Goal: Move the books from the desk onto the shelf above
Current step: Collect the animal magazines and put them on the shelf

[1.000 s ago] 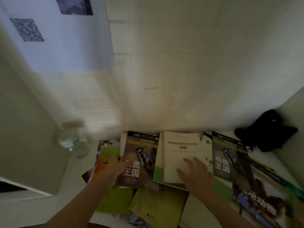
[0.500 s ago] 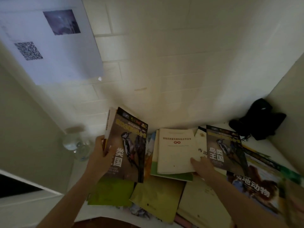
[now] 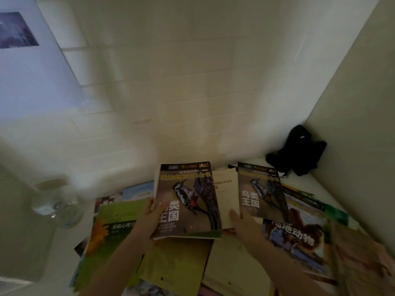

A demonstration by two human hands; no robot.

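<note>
Pickup step. My left hand (image 3: 147,221) grips the woodpecker book (image 3: 188,199), tilted up off the desk pile, thumb across its cover. Right hand (image 3: 245,226) lies flat, fingers straight, on the cream book (image 3: 226,195). Next, I judge: raise it toward the shelf, out of view.

White desk (image 3: 316,184) set in a wall corner, mostly covered by overlapping books.

Bare desk shows only at the far right and along the left edge. A black bag (image 3: 297,152) sits in the far right corner, touching both walls. A glass jar (image 3: 56,207) stands at the left, just beside the books. Among the books: a green book (image 3: 111,229) at the left, an olive book (image 3: 173,263) near centre, a cream book (image 3: 226,189) behind it, a second bird book (image 3: 260,193) right of that, an animal book (image 3: 299,238) at the near right. Lower layers are hidden.
</note>
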